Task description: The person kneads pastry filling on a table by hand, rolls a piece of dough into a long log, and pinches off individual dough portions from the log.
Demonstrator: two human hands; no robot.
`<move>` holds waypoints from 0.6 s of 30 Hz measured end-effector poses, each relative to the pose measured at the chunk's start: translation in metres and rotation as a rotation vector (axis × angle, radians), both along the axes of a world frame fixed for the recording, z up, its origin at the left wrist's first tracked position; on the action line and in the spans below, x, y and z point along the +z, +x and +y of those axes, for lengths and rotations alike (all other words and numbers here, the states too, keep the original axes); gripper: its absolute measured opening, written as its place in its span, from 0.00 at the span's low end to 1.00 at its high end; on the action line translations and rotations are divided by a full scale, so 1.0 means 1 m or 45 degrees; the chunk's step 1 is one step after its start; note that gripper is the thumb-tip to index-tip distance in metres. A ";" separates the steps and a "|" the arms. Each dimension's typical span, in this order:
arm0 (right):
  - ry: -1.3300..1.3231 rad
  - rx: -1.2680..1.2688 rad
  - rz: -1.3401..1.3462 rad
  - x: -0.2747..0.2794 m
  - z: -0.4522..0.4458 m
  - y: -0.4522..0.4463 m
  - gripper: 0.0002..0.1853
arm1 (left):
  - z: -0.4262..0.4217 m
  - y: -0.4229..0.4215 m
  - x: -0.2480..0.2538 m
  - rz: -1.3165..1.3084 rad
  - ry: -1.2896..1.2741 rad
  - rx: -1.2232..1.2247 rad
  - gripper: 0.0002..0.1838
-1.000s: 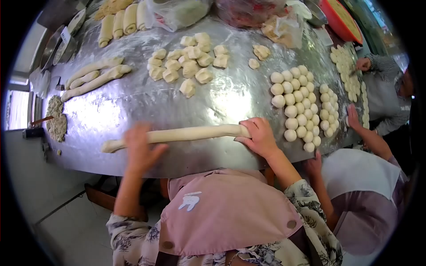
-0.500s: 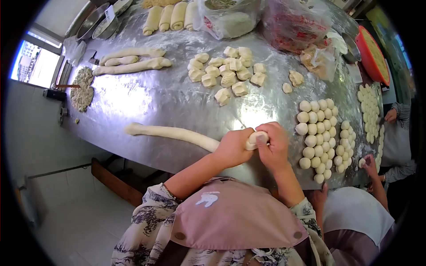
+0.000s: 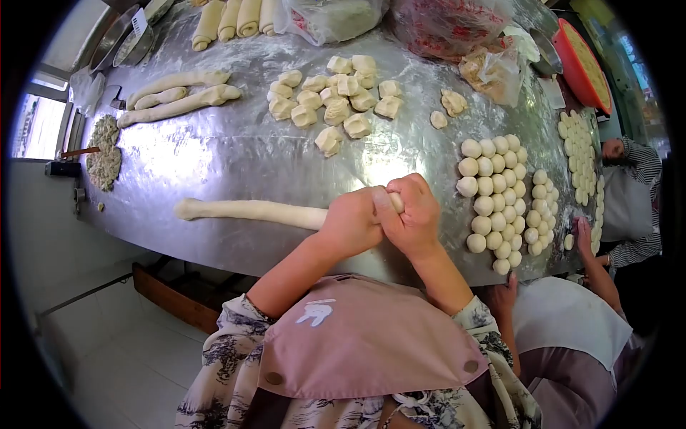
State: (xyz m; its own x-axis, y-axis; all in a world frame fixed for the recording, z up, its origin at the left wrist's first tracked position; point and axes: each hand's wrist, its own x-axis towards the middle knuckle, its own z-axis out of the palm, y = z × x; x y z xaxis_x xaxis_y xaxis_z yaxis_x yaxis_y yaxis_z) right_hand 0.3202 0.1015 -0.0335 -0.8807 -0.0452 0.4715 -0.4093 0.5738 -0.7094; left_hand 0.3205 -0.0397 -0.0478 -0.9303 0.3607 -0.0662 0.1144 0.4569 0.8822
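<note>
A long dough rope (image 3: 257,211) lies on the metal table, stretching left from my hands. My left hand (image 3: 351,220) is wrapped around its right end. Against it, my right hand (image 3: 409,214) grips the end of the dough, of which a small part shows between thumb and fingers. Both hands touch each other just above the table's near edge. Beyond them sits a cluster of cut dough pieces (image 3: 336,100). To the right of my hands stand rows of round dough balls (image 3: 497,193).
Dough ropes (image 3: 179,99) and a crumbly mound (image 3: 104,154) lie at the left. Rolled dough logs (image 3: 247,18), plastic bags (image 3: 450,25) and a red basin (image 3: 582,68) are at the back. At right, a co-worker's hand (image 3: 584,236) is near flattened dough pieces (image 3: 577,154).
My right hand has closed over the dough end that showed between my hands before. The view has shifted slightly, so the table's contents appear further left and higher. A co-worker's hand has opened flat.
</note>
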 end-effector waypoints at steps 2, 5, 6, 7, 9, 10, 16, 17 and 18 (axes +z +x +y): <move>0.007 -0.035 -0.028 -0.003 -0.002 -0.003 0.10 | -0.005 -0.003 0.007 -0.008 0.000 -0.014 0.07; 0.055 -0.106 0.019 -0.018 0.000 -0.021 0.11 | -0.012 -0.004 0.012 -0.119 0.052 -0.006 0.07; 0.076 -0.140 0.050 -0.029 0.004 -0.033 0.12 | -0.014 -0.005 0.013 -0.171 0.078 -0.007 0.07; 0.258 -0.219 0.003 -0.046 0.016 -0.047 0.13 | -0.012 -0.001 0.018 -0.112 0.214 -0.120 0.07; 0.039 -0.341 -0.693 -0.046 0.034 -0.070 0.15 | -0.009 0.009 0.031 0.014 0.487 -0.347 0.07; 0.031 -0.237 -0.584 -0.045 0.030 -0.077 0.16 | -0.009 0.008 0.027 0.011 0.365 -0.178 0.07; -0.036 -0.024 -0.280 -0.045 0.015 -0.082 0.23 | -0.023 -0.009 0.007 -0.173 0.002 0.172 0.52; -0.023 0.125 -0.380 -0.027 0.014 -0.068 0.23 | -0.024 -0.009 0.004 -0.101 0.014 0.203 0.55; -0.009 0.262 -0.480 -0.014 0.015 -0.051 0.23 | -0.023 -0.010 0.000 -0.031 0.026 0.224 0.58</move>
